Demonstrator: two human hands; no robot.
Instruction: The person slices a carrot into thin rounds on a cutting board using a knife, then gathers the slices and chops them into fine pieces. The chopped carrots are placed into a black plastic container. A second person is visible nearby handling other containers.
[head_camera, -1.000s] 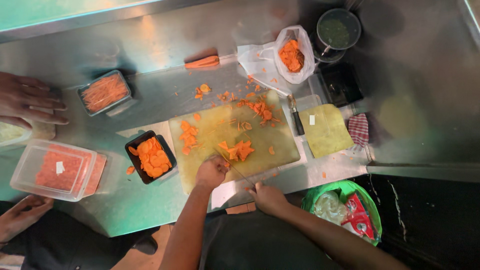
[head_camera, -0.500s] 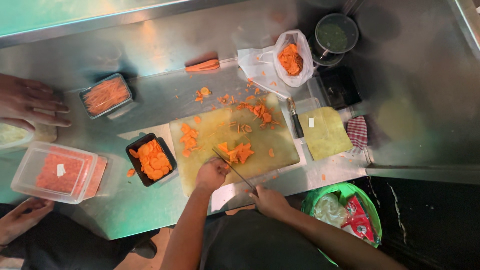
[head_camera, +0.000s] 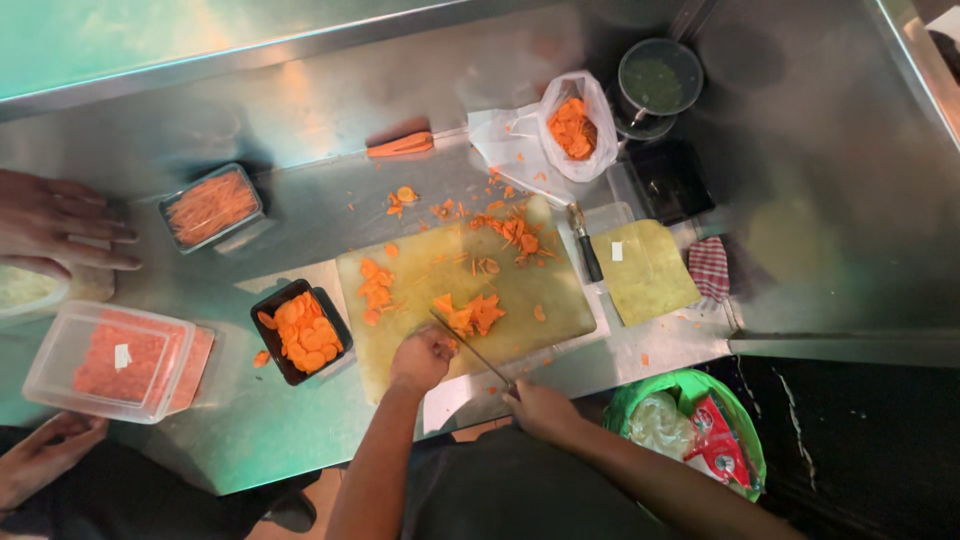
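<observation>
Since half a second ago my right hand (head_camera: 540, 408) has kept its place at the near edge of the board (head_camera: 520, 315), and the knife (head_camera: 470, 350) still slants from it up toward the left; a second ago the blade lay flatter along the board's edge. My right fingers are wrapped shut round the knife handle. My left hand (head_camera: 422, 357) sits low centre in the frame, fingers curled down on the board beside the blade's tip; whether they pinch a piece I cannot tell.

Just above my left hand lies the carrot pile (head_camera: 470, 314), bright orange, cut into thin ragged bits and heaped near the middle of the pale yellow-green board. More slices (head_camera: 376, 287) lie scattered toward the board's left, and shavings (head_camera: 520, 235) litter its upper right corner.

Left of the board a black tub (head_camera: 300, 331) holds round carrot slices. At the upper centre a whole carrot (head_camera: 400, 146) lies on the steel table (head_camera: 300, 110), with a plastic bag (head_camera: 575, 125) of carrot pieces to its right. A second knife (head_camera: 585, 245) lies at the board's right edge, beside a yellow cloth (head_camera: 645, 270). Another person's hand (head_camera: 60, 220) rests at the far left.
</observation>
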